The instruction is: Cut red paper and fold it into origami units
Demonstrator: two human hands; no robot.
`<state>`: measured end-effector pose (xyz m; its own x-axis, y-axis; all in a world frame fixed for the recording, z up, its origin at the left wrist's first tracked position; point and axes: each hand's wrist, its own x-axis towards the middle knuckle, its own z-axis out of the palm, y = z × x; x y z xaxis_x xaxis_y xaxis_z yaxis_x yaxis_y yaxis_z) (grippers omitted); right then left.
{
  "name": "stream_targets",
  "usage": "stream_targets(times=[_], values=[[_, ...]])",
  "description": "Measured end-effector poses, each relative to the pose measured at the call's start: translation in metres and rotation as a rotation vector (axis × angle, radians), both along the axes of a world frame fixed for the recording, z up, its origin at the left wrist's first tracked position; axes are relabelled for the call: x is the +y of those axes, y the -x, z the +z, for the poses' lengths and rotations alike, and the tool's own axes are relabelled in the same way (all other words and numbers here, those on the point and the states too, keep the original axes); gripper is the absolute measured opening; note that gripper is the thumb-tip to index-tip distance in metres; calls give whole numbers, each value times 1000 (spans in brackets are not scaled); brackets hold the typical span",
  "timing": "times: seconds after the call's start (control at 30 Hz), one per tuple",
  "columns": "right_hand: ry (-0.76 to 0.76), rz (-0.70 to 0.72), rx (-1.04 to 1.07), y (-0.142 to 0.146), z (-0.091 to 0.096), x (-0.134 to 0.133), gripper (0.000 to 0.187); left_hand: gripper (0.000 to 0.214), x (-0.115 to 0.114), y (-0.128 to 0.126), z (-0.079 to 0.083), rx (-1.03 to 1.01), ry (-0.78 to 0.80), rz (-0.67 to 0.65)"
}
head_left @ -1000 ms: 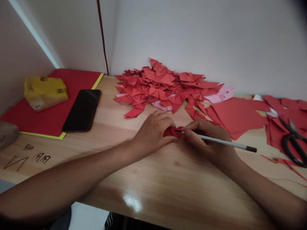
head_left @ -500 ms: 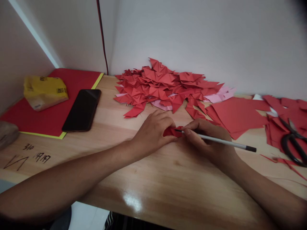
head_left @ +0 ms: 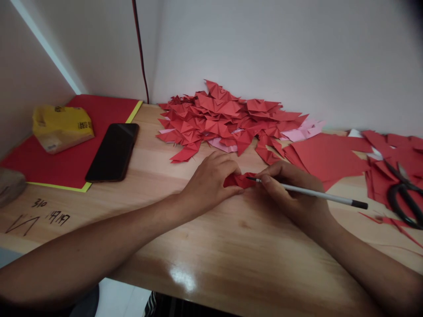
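A small folded red paper piece [head_left: 243,179] lies on the wooden table, pinched at its left side by the thumb and fingers of my left hand [head_left: 216,176]. Part of it is hidden under those fingers. In my right hand [head_left: 292,187] is a slim pen with a pale grey barrel [head_left: 317,194] and a black end. Its dark tip points left and meets the right part of the red paper. Just behind my hands rises a heap of folded red paper shapes [head_left: 218,112], with a few pink ones among them.
Flat red paper sheets [head_left: 333,156] lie to the right, beside more cut red pieces and black-handled scissors [head_left: 405,198]. At left are a black phone [head_left: 112,152], a yellow packet [head_left: 64,127] on red sheets, and pen marks on the wood.
My right hand and the pen have shifted slightly to the right, showing more of the red paper. My left hand stays in place.
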<state>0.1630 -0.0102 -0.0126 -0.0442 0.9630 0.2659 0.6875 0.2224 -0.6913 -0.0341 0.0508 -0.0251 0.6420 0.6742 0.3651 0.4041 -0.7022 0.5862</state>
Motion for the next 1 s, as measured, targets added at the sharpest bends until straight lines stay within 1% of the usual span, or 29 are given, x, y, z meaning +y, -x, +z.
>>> stream_targets(times=[0.33, 0.73, 1.0], values=[[33, 0, 5, 0, -2, 1, 12, 17, 0, 0, 1, -2, 29, 4], [55, 4, -8, 1, 0, 2, 12, 20, 0, 0, 0, -5, 17, 2], [73, 10, -13, 1, -1, 1, 12, 18, 0, 0, 0, -4, 26, 3]])
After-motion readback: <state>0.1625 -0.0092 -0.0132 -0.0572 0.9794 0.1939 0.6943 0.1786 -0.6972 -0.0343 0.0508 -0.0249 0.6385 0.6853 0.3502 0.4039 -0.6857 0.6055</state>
